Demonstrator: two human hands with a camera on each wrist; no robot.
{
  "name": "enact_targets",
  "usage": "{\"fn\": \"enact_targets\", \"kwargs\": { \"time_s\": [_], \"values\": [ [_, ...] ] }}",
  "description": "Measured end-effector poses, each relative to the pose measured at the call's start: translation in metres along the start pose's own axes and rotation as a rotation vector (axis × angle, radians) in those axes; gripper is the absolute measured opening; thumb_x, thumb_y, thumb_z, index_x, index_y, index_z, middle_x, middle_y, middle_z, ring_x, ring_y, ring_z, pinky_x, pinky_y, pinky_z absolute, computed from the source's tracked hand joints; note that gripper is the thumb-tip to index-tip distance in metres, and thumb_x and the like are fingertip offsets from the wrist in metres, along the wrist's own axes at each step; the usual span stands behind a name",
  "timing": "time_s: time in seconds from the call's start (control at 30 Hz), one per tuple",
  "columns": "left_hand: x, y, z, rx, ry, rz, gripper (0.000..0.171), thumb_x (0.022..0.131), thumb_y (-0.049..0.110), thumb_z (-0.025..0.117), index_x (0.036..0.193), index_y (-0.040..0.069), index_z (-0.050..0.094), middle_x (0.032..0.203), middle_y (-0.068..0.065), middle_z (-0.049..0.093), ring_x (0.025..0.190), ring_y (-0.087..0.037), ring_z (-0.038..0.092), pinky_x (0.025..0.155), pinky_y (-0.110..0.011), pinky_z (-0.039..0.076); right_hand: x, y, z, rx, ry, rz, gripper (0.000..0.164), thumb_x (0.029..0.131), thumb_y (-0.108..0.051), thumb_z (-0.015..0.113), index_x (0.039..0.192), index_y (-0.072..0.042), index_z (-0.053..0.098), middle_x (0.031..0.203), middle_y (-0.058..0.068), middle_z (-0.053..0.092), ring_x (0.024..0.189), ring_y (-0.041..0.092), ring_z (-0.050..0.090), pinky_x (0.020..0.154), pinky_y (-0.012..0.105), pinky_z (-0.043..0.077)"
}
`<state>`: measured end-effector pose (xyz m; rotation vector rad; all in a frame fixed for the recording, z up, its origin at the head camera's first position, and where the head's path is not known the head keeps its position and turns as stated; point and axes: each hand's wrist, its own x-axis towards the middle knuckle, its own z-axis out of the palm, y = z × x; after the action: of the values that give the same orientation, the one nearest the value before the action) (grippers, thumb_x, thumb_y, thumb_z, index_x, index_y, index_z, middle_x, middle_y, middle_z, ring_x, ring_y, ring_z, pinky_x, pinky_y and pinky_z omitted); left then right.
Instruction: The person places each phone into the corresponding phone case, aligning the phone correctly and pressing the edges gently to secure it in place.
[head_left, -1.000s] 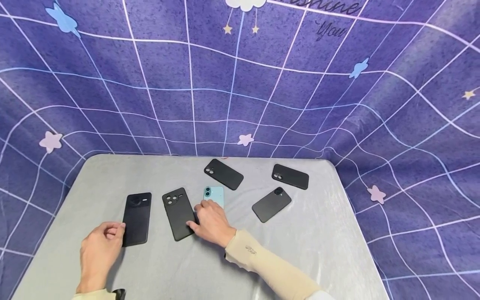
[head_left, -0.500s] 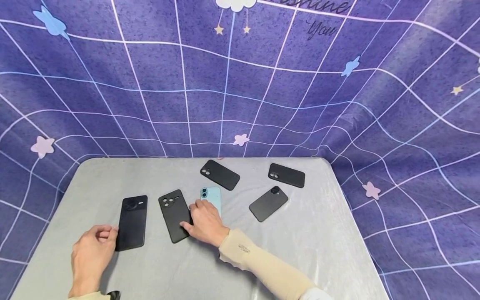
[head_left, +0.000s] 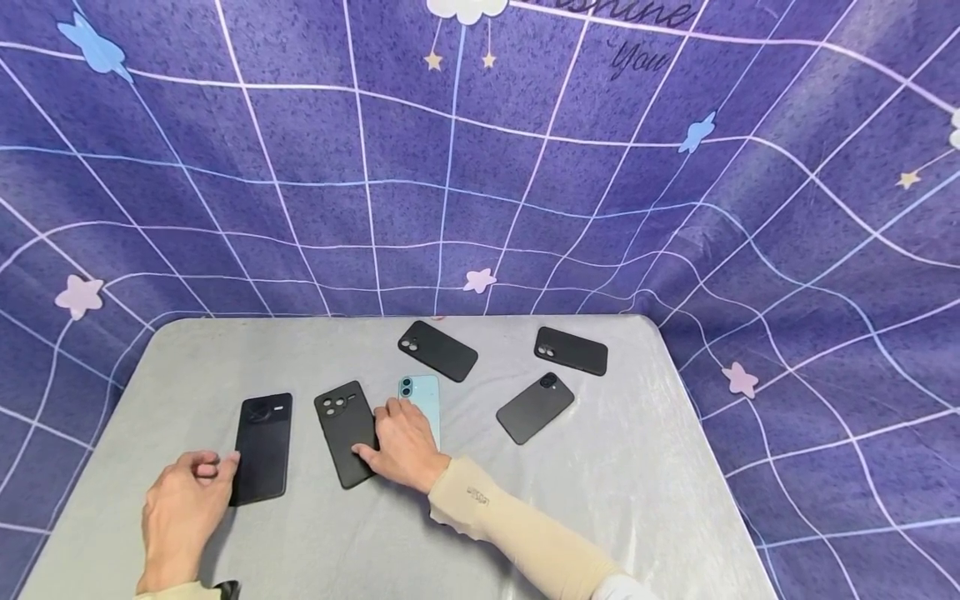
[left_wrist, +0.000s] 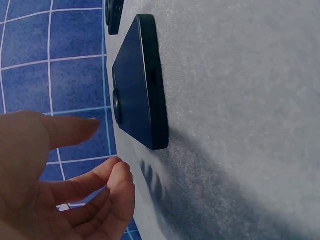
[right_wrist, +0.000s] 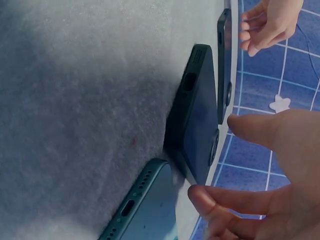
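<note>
A black phone (head_left: 262, 446) lies back up at the left of the table. My left hand (head_left: 183, 508) is beside its left edge, thumb tip close to the edge. In the left wrist view the thumb and loosely bent fingers (left_wrist: 117, 185) are apart, with nothing between them. To the right lies a black phone case (head_left: 345, 433) with camera cutouts. My right hand (head_left: 405, 442) hovers over its right side, thumb above its back and fingertips near its right edge. The right wrist view shows a gap between thumb and fingers. A teal phone (head_left: 425, 400) is partly hidden behind this hand.
Farther back lie a black phone case (head_left: 442, 352) and, to the right, another black case (head_left: 577, 354). A dark grey phone (head_left: 528, 412) is in front of that one. A purple patterned curtain (head_left: 420, 208) borders the grey cloth-covered table (head_left: 600, 500).
The head view has shifted slightly, so the things appear a little farther left. My right hand has moved slightly left over the case. The left hand stays beside the black phone.
</note>
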<state>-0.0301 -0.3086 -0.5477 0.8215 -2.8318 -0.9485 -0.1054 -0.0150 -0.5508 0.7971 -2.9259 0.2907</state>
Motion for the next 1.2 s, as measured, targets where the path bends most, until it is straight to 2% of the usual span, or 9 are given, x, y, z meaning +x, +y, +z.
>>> {"fn": "enact_targets", "kwargs": {
  "time_s": [0.27, 0.47, 0.73, 1.0, 1.2],
  "values": [
    [0.002, 0.004, 0.005, 0.046, -0.054, -0.006, 0.066, 0.103, 0.058, 0.062, 0.129, -0.002, 0.062, 0.114, -0.021, 0.068, 0.114, -0.055, 0.061, 0.089, -0.066, 0.048, 0.006, -0.007, 0.005, -0.012, -0.005, 0.049, 0.056, 0.091, -0.066, 0.076, 0.106, -0.012, 0.075, 0.092, -0.001, 0.057, 0.089, 0.015, 0.057, 0.082, 0.027, 0.05],
    [0.001, 0.004, 0.014, 0.08, -0.096, -0.02, 0.077, 0.1, 0.064, 0.063, 0.131, -0.006, 0.056, 0.12, -0.029, 0.06, 0.114, -0.057, 0.059, 0.087, -0.067, 0.048, 0.01, -0.013, 0.01, -0.041, -0.015, 0.065, 0.06, 0.088, -0.07, 0.077, 0.102, -0.012, 0.074, 0.091, 0.0, 0.054, 0.087, 0.015, 0.054, 0.081, 0.027, 0.048],
    [-0.001, 0.011, 0.019, 0.12, -0.15, -0.062, 0.094, 0.098, 0.07, 0.063, 0.142, -0.012, 0.046, 0.134, -0.038, 0.048, 0.123, -0.065, 0.051, 0.095, -0.073, 0.045, 0.014, -0.019, 0.015, -0.071, -0.019, 0.082, 0.066, 0.086, -0.075, 0.076, 0.103, -0.011, 0.074, 0.093, 0.001, 0.056, 0.086, 0.015, 0.055, 0.083, 0.027, 0.049],
    [-0.005, 0.018, 0.021, 0.154, -0.146, -0.075, 0.089, 0.097, 0.061, 0.07, 0.142, -0.011, 0.043, 0.135, -0.04, 0.043, 0.123, -0.066, 0.049, 0.093, -0.074, 0.045, 0.016, -0.024, 0.014, -0.116, -0.043, 0.123, 0.072, 0.082, -0.083, 0.072, 0.103, -0.014, 0.074, 0.093, -0.001, 0.056, 0.087, 0.014, 0.056, 0.079, 0.027, 0.048],
    [-0.006, 0.02, 0.025, 0.164, -0.146, -0.112, 0.088, 0.096, 0.055, 0.075, 0.143, -0.012, 0.042, 0.134, -0.04, 0.042, 0.123, -0.063, 0.05, 0.096, -0.076, 0.045, 0.017, -0.027, 0.018, -0.155, -0.031, 0.136, 0.074, 0.08, -0.085, 0.074, 0.103, -0.014, 0.074, 0.093, -0.001, 0.058, 0.087, 0.014, 0.057, 0.078, 0.027, 0.049]
  ]
}}
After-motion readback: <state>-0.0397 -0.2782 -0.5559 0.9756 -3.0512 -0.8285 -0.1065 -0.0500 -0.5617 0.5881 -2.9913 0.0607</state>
